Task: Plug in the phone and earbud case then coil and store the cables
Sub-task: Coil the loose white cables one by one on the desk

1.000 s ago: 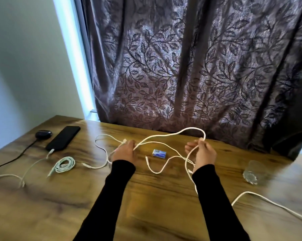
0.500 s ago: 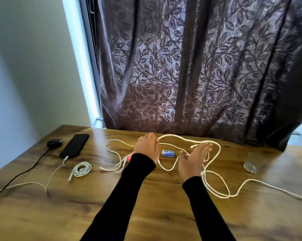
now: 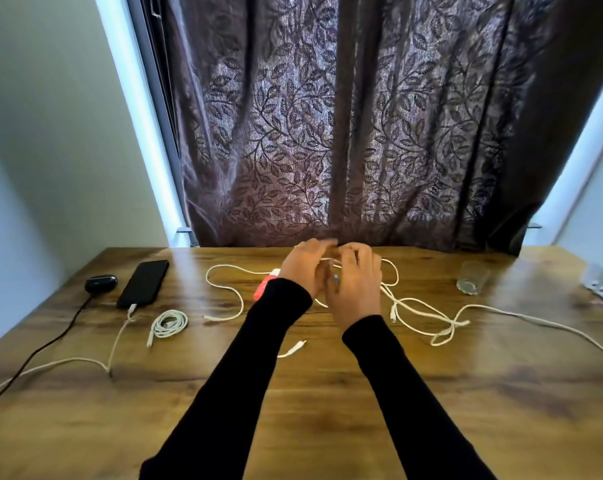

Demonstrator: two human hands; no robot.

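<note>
On the wooden table (image 3: 85, 427), from the left: earbud case (image 3: 101, 283), phone (image 3: 143, 283) plugged in, coiled cable (image 3: 168, 323), then loose white cable (image 3: 421, 311). Left hand (image 3: 302, 270) and right hand (image 3: 357, 289), fingers curled, meet over it; blur hides their grip.

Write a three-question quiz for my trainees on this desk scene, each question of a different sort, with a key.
1. True or false: the phone has a white cable in its near end.
2. Multiple choice: the coiled cable lies
A. beside the glass
B. near the phone, on the side towards the person
C. in the left hand
3. Short answer: what colour is the cable that runs from the earbud case?

Key
1. True.
2. B. It lies alone on the table; both the left hand and the right hand are at the long loose white cable near the curtain, though motion blur hides their grip.
3. Black.
</note>
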